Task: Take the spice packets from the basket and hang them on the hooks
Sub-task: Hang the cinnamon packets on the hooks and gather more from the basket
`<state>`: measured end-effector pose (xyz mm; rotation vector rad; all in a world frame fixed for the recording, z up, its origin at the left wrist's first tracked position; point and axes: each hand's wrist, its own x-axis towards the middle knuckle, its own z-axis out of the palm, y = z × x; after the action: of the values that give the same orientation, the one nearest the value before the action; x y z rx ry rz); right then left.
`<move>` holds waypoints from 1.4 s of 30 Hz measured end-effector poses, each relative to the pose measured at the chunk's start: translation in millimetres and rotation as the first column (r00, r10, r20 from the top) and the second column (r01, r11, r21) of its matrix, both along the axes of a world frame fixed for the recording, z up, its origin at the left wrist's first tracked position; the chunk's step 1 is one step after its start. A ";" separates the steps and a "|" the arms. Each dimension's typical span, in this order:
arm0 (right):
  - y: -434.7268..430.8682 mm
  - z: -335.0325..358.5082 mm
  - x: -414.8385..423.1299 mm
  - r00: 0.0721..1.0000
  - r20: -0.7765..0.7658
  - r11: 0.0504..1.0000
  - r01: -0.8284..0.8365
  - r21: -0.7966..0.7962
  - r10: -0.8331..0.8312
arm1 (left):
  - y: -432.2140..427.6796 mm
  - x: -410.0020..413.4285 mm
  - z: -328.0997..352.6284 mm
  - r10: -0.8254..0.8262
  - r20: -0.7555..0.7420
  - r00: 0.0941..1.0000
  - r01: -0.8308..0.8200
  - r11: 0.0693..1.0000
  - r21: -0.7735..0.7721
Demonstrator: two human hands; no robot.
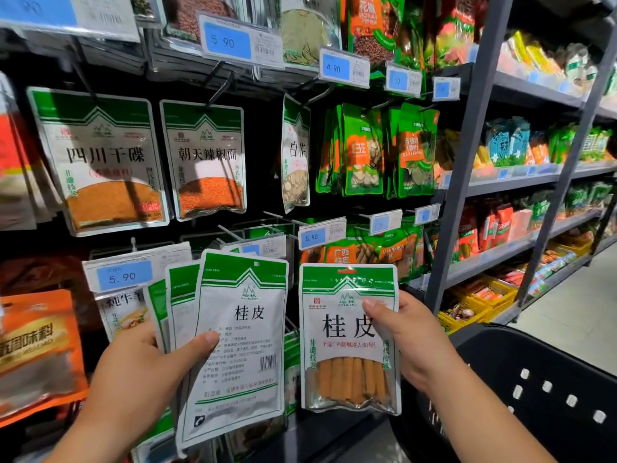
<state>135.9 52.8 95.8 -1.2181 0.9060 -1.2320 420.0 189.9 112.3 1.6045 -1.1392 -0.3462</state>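
Observation:
My left hand (pixel 133 372) grips a fanned stack of green-and-white spice packets (pixel 238 349), the front one showing its printed back. My right hand (pixel 410 342) pinches a single cinnamon packet (pixel 347 339) by its right edge, front facing me, with brown sticks visible through its window. Both are held up in front of the hook wall. Bare metal hooks (pixel 253 225) jut out just above the packets, between hanging rows. The black basket (pixel 541 389) sits at the lower right, below my right forearm.
Green-topped packets (pixel 100 158) hang on hooks at upper left, green pouches (pixel 364 152) to the right. Blue price tags (pixel 123 275) stick out on hook ends. A grey shelf upright (pixel 467 155) stands right of the hook wall, with stocked shelves and yellow crates (pixel 477 302) beyond.

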 end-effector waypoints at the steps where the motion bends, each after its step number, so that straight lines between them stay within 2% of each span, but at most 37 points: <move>1: -0.9 -0.8 -0.3 1.000 -0.007 1.000 -0.001 0.000 0.000 | 1.9 2.7 -1.1 0.006 0.000 1.000 -0.006 1.000 0.001; 10: -6.0 -7.2 7.3 0.989 -0.135 0.994 -0.069 -0.083 0.057 | 18.5 24.6 -5.2 0.083 -0.050 0.995 -0.084 0.996 -0.014; 14: -13.5 -11.5 13.3 0.986 -0.157 0.996 -0.059 -0.064 0.049 | 23.5 26.3 -3.2 0.100 -0.069 0.993 -0.103 0.994 -0.032; 21: -49.2 -10.2 28.5 0.981 -0.190 0.995 0.027 -0.098 -0.045 | 15.5 17.0 -0.6 0.019 -0.147 0.989 -0.039 0.990 -0.135; 27: -86.8 -10.3 36.5 0.975 -0.223 0.997 0.004 -0.076 -0.021 | -9.7 7.8 5.2 -0.028 -0.169 0.985 -0.002 0.985 -0.175; 33: -108.2 -11.2 44.1 0.982 -0.190 0.997 -0.029 -0.075 0.015 | -23.6 -5.8 12.7 -0.094 -0.161 0.982 0.061 0.978 -0.199; 42: -128.3 -12.5 51.2 0.995 -0.094 0.999 -0.018 -0.050 0.013 | -35.9 -1.3 7.6 -0.088 -0.312 0.946 0.012 0.971 -0.237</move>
<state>187.2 -75.5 83.3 -1.3308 0.9370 -1.2003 418.7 154.1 119.9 1.2608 -0.9328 -0.4715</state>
